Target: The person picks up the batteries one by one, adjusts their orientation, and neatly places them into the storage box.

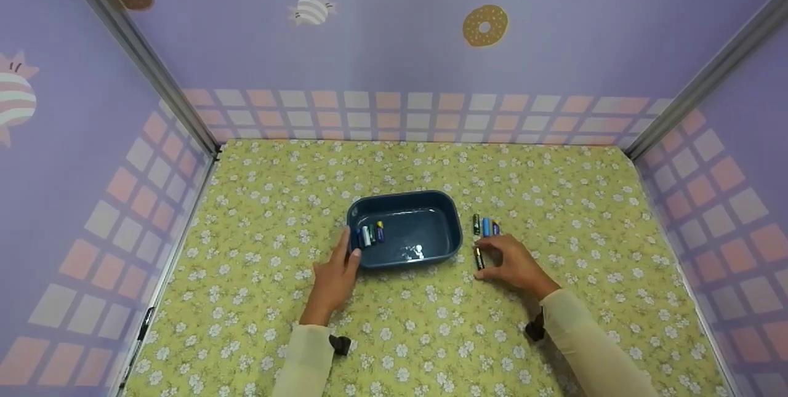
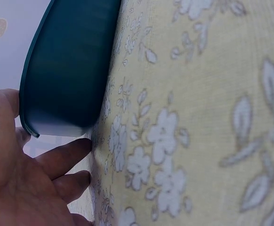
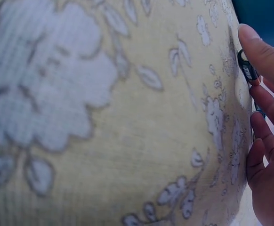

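A dark blue plastic basin (image 1: 418,259) sits mid-table in the head view. Several batteries (image 1: 367,236) lie side by side near its left wall, inside. My left hand (image 1: 332,280) holds the basin's left rim, thumb over the edge and fingers along the outside wall. To the right of the basin, my right hand (image 1: 514,264) pinches a dark battery (image 1: 479,258) by its ends, between thumb and index finger. In the right wrist view, that battery (image 3: 247,68) appears low over the cloth; whether it touches is unclear.
Beyond the right hand's fingers stand a dark green battery (image 1: 476,224), a light blue battery (image 1: 486,227) and a purple battery (image 1: 496,228) with a yellow end. A yellow floral cloth (image 1: 277,212) covers the table. Lilac patterned walls (image 1: 394,64) enclose the back and sides.
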`<action>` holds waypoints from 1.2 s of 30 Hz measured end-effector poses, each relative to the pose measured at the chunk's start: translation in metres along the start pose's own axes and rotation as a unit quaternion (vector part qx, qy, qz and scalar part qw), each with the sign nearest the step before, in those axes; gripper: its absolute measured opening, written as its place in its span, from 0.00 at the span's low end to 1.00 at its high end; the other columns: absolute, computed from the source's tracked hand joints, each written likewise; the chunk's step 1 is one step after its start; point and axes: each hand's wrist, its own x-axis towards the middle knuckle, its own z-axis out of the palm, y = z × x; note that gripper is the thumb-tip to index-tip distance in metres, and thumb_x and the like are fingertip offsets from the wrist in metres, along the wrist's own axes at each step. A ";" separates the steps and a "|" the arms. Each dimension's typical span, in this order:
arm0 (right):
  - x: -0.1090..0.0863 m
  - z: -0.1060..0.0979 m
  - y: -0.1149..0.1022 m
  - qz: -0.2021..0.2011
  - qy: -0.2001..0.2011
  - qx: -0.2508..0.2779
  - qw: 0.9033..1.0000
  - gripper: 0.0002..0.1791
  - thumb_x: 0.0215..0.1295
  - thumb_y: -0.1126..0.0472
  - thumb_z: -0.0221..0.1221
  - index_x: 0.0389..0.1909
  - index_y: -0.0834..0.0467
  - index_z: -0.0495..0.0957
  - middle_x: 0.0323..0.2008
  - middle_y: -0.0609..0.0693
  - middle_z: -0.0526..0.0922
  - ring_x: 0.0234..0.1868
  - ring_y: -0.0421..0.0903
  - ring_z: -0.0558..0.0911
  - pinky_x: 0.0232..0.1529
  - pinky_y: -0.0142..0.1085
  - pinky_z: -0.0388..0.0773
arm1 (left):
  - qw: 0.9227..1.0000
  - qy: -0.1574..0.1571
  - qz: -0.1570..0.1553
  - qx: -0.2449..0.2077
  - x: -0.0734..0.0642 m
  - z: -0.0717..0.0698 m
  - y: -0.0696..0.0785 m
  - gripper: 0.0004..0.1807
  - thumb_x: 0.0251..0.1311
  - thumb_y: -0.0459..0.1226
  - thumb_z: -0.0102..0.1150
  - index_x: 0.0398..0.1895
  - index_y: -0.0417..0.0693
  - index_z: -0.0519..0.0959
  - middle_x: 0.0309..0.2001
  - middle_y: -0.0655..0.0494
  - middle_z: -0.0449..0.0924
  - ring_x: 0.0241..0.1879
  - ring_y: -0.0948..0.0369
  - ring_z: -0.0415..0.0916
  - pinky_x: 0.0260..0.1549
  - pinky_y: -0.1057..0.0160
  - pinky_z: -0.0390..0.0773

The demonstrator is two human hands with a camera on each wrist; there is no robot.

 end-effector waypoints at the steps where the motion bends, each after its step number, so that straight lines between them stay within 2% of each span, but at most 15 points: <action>1: 0.000 0.000 0.000 -0.001 0.000 -0.002 1.000 0.35 0.48 0.46 0.80 0.60 0.48 0.82 0.57 0.47 0.83 0.59 0.52 0.79 0.62 0.56 0.75 | 1.000 0.001 0.000 0.000 0.000 0.000 0.000 0.36 0.77 0.64 0.33 0.82 0.81 0.35 0.82 0.54 0.51 0.76 0.37 0.57 0.73 0.29 0.22; 12: 0.001 0.001 0.001 -0.008 -0.001 -0.008 1.000 0.32 0.50 0.45 0.78 0.58 0.47 0.83 0.55 0.45 0.84 0.58 0.51 0.79 0.63 0.56 0.73 | 1.000 0.003 0.008 0.010 0.000 0.000 0.000 0.36 0.76 0.66 0.31 0.81 0.82 0.34 0.81 0.51 0.53 0.76 0.37 0.57 0.73 0.29 0.23; 28: 0.000 0.001 -0.003 0.004 0.006 -0.004 1.000 0.30 0.49 0.49 0.80 0.55 0.48 0.84 0.53 0.46 0.84 0.56 0.51 0.79 0.61 0.56 0.75 | 1.000 0.002 -0.007 0.007 0.000 0.000 0.000 0.34 0.75 0.67 0.30 0.79 0.88 0.34 0.82 0.51 0.51 0.78 0.37 0.53 0.74 0.30 0.23; 36: -0.002 -0.002 -0.007 0.014 -0.002 0.008 1.000 0.29 0.50 0.49 0.79 0.54 0.48 0.83 0.52 0.45 0.83 0.55 0.49 0.78 0.59 0.54 0.75 | 1.000 0.008 0.003 0.011 0.000 0.001 0.000 0.35 0.78 0.63 0.33 0.82 0.81 0.35 0.81 0.52 0.54 0.77 0.39 0.55 0.73 0.30 0.22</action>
